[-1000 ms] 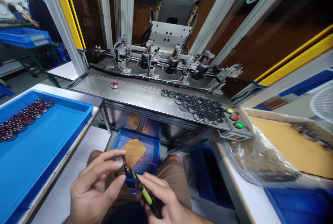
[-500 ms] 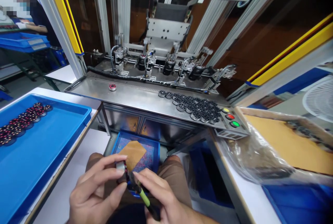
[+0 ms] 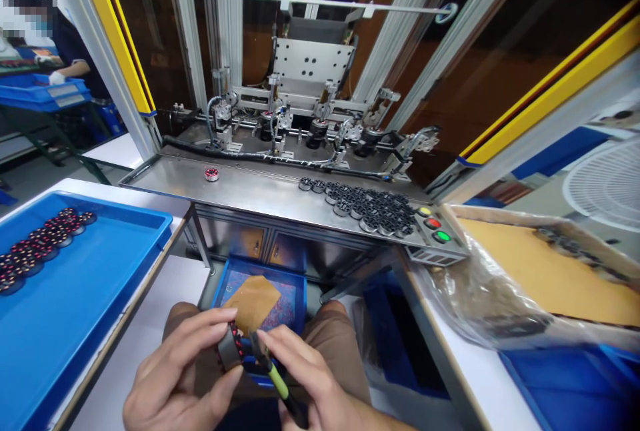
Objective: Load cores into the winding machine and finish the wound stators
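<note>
Above the lap (image 3: 330, 354), a wire-wound ring (image 3: 229, 350) is pinched on edge between thumb and fingers of the left hand (image 3: 177, 374), seemingly to turn its wound face toward the hand tool (image 3: 278, 381) gripped in the right hand (image 3: 320, 381), tip near the ring.

1. at my 12 o'clock, a steel ledge (image 3: 250, 194) carries one red-wound ring (image 3: 211, 175) toward 11 and crowded black rings (image 3: 367, 205) toward 1.
2. at my 10 o'clock, a white table (image 3: 93, 185) bears a blue tray (image 3: 105, 261).
3. at my 2, a white bench (image 3: 467, 364) bears a plastic-lined box (image 3: 487, 287).
</note>
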`<state>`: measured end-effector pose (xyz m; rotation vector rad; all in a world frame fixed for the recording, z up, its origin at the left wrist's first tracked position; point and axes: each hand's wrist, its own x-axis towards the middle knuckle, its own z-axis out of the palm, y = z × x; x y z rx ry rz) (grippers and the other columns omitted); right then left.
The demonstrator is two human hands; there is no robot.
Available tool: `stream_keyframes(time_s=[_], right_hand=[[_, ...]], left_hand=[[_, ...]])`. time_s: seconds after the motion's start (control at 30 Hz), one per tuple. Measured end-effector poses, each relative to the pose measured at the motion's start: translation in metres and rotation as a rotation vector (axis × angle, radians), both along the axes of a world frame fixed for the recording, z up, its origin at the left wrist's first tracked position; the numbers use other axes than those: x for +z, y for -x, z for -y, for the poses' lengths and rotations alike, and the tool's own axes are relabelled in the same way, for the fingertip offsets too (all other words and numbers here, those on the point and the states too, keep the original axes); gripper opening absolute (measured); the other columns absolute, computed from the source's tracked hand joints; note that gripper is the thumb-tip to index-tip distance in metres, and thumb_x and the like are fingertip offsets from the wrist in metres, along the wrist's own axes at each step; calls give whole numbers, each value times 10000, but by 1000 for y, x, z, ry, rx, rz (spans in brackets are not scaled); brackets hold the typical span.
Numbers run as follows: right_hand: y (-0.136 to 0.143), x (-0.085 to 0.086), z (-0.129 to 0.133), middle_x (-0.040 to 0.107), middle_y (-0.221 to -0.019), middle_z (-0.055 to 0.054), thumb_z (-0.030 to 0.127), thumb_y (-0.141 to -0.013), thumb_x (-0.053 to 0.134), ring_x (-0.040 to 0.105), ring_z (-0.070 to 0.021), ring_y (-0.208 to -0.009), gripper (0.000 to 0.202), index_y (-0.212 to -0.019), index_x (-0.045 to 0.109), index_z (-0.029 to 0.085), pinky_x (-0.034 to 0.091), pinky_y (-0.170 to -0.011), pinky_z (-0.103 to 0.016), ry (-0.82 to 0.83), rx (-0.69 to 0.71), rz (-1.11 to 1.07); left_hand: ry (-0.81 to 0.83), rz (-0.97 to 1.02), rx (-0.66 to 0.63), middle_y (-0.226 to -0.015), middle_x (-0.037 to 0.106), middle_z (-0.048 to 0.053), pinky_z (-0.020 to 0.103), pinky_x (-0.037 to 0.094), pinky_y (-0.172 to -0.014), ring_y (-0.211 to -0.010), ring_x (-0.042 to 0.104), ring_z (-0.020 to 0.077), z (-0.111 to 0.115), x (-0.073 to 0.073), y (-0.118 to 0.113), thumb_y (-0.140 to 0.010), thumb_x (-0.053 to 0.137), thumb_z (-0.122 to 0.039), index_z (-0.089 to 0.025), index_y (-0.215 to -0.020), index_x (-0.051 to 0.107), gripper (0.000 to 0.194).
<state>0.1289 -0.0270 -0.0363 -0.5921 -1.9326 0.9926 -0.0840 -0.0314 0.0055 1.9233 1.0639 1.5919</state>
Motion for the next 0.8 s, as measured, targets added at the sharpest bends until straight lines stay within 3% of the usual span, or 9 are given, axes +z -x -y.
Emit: stream_keyframes(time_s=[0.27, 0.43, 0.57, 0.7, 0.8], right_hand=[[5, 6, -6, 548, -1107, -112, 106, -651, 538, 581, -225, -963, 934, -1544, 293, 229, 539, -798, -342, -47, 41, -45], [4, 4, -6, 574, -1046, -98, 101, -639, 531, 594, -210, -888, 916, -1526, 336, 222, 546, -745, -320, -60, -1, -9], [4, 4, -2, 625, -914, -79, 130, -635, 515, 605, -208, -762, 858, -1485, 414, 192, 536, -636, -298, -74, -53, 32], [5, 16, 0, 669, -877, -74, 105, -675, 516, 639, -211, -765, 750, -1419, 508, 200, 559, -697, -304, 68, -177, 67], [3, 23, -3, 655, -915, -63, 87, -723, 498, 647, -169, -752, 698, -1412, 508, 202, 564, -733, -293, 192, -214, 5]], left_hand=[[-71, -115, 5, -1107, 762, 67, 245, 591, -919, -1002, 734, 197, -2, 7, 2, -741, 738, -37, -192, -1166, 666, 458], [-92, -133, 1, -1073, 777, 65, 237, 596, -898, -948, 750, 192, -4, 13, 1, -727, 758, -58, -192, -1127, 675, 430], [-81, -135, -4, -1078, 771, 74, 259, 610, -878, -951, 750, 207, -5, 9, 1, -735, 752, -62, -197, -1134, 674, 429], [-23, -126, -4, -1117, 743, 83, 295, 602, -917, -1028, 723, 218, -7, 3, 3, -764, 723, -49, -202, -1144, 663, 413], [2, -106, -87, -1249, 674, 96, 335, 610, -921, -1100, 691, 238, -8, -1, 7, -795, 692, -44, -218, -1123, 664, 373]])
